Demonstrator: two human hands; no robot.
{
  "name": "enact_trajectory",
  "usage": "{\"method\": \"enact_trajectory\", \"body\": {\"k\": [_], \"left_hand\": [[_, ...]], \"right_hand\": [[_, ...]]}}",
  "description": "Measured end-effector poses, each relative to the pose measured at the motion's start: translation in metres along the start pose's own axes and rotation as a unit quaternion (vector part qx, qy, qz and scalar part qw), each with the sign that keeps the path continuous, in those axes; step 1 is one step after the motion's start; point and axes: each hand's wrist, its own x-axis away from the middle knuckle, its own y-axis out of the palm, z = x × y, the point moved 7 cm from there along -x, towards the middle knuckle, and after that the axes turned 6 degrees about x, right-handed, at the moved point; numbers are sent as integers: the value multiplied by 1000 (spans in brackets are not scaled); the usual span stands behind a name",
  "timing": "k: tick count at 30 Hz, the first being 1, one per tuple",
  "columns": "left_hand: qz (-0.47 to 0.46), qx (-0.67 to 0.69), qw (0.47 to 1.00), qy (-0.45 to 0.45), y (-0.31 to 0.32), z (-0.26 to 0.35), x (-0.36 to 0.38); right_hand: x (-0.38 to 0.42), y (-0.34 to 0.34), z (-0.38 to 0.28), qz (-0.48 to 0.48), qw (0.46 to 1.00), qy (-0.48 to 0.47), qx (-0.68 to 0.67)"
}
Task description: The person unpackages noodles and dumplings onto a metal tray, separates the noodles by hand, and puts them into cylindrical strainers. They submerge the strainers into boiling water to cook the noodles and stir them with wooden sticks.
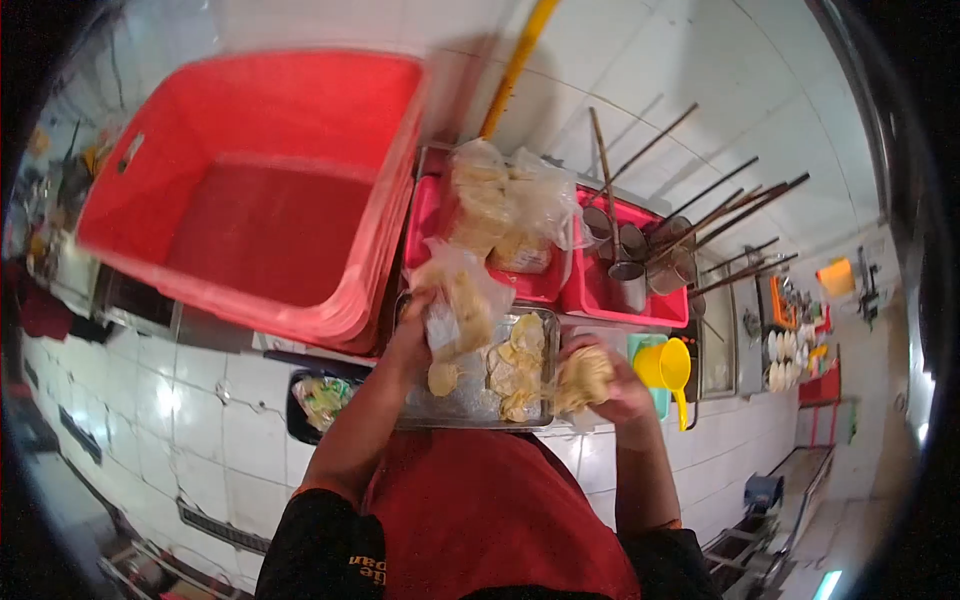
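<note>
My left hand (409,322) is closed on a clear plastic bag (462,308) of pale, flat pieces, held over a metal tray (425,408). In my right hand (625,390) is a stack of round dough wrappers (584,380), gripped beside the tray's right edge. Loose round wrappers (515,368) lie overlapping on the tray's right side. A single wrapper (443,378) rests near its middle. Beyond the tray, more filled plastic bags (490,205) sit in a pink bin (425,215). My fingertips are partly hidden behind what they hold.
Stacked red tubs (270,230) stand at left. A pink basin (600,300) at right holds several long-handled metal ladles (628,285), their handles sticking out. A yellow dipper (665,365) is just right of my right hand. Below left is a black bin (320,400) with scraps.
</note>
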Motion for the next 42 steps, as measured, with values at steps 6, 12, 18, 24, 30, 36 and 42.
{"method": "enact_trajectory", "body": {"k": [6,12,18,24,30,36,42], "left_hand": [[-3,-6,998,68,36,-11,-121],[52,-66,992,96,-9,-54,-188],[73,-261,955,123,-34,-30,-162],[123,-714,664,187,29,-16,-101],[75,-712,655,243,43,-11,-54],[94,-658,709,235,62,6,-11],[-17,-399,886,237,84,-6,-34]], "right_hand": [[-13,-45,155,27,942,228,244],[-45,-56,195,51,880,-4,472],[-45,-72,128,46,833,34,550],[-105,-160,-35,399,638,-213,623],[-224,-214,-34,269,590,-156,745],[-186,-153,-120,241,790,-226,516],[-112,-57,-221,161,896,-254,326]]}}
